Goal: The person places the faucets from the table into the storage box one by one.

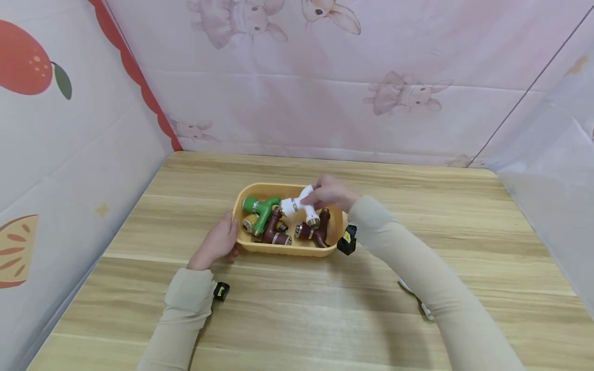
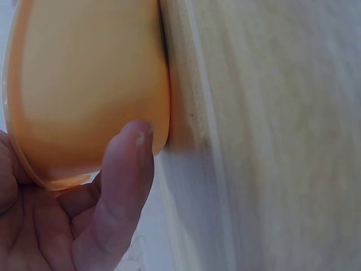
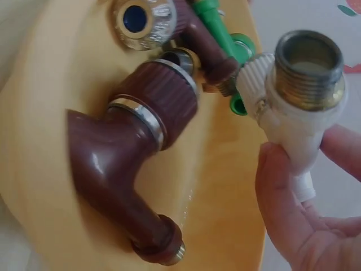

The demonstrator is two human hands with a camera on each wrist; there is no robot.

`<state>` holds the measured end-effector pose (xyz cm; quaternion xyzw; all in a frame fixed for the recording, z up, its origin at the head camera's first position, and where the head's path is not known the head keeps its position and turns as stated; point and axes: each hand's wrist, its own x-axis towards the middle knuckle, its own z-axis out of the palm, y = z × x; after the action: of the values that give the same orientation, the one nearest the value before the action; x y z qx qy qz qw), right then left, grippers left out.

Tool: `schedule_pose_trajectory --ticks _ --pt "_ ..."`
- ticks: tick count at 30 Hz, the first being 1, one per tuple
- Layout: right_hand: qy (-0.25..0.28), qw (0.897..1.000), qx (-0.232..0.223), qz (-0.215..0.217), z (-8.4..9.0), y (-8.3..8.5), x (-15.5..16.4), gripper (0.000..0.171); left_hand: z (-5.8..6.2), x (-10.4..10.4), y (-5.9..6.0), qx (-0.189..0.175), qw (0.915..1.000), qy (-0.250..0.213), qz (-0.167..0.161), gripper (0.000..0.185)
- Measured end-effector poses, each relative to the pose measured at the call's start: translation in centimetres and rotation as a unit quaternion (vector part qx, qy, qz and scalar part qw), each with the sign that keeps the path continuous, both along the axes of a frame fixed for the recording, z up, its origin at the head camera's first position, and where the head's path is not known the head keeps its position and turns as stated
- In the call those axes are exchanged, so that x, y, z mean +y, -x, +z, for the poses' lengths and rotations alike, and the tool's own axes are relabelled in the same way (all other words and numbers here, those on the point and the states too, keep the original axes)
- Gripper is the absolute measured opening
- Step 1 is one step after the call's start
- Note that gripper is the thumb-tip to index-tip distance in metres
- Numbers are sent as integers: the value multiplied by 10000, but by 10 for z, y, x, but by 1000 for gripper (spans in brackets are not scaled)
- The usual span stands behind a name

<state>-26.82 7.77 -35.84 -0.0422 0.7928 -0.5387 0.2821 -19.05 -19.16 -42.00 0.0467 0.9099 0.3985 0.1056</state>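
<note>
Wooden desk (image 1: 325, 309), pale grain, enclosed at back and sides by pink sheets printed with rabbits (image 1: 297, 77). Near the desk's centre sits a yellow tray (image 1: 287, 250) — oval, shallow, plastic.

Left hand (image 1: 218, 242): rests against the tray's left end, fingers curled onto the rim; the left wrist view shows the thumb (image 2: 121, 186) lying along the tray's outer wall, so this grip is clamped on the tray.

Right hand (image 1: 329, 191): over the tray's far right part, grip closed round a white faucet (image 1: 299, 206). The faucet is lifted clear of the tray floor — its brass threaded end (image 3: 309, 62) faces the right wrist camera, fingers (image 3: 282, 209) wrapped about the white body.

In the tray: green faucet (image 1: 261, 208) at left, a brown faucet (image 1: 274, 232) beside it, a second brown faucet (image 1: 317, 232) at right, below the white one.
</note>
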Motion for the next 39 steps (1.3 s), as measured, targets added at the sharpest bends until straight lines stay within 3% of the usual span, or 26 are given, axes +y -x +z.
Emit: schedule_pose_trajectory --ticks 12,23,29,39 --pt "-653 9978 -78 -8 0 -3 -12 26 4 -3 -2 -11 10000 6 -50 34" --pt "-541 9983 -203 -50 -3 -2 -9 27 4 -2 -2 -48 10000 16 -34 37" --pt "-521 9982 -260 -132 -8 -3 -7 12 3 -3 -3 -50 10000 9 -48 36" --pt "-377 9987 -218 -282 -10 -3 -6 26 2 -3 -3 4 10000 9 -55 39"
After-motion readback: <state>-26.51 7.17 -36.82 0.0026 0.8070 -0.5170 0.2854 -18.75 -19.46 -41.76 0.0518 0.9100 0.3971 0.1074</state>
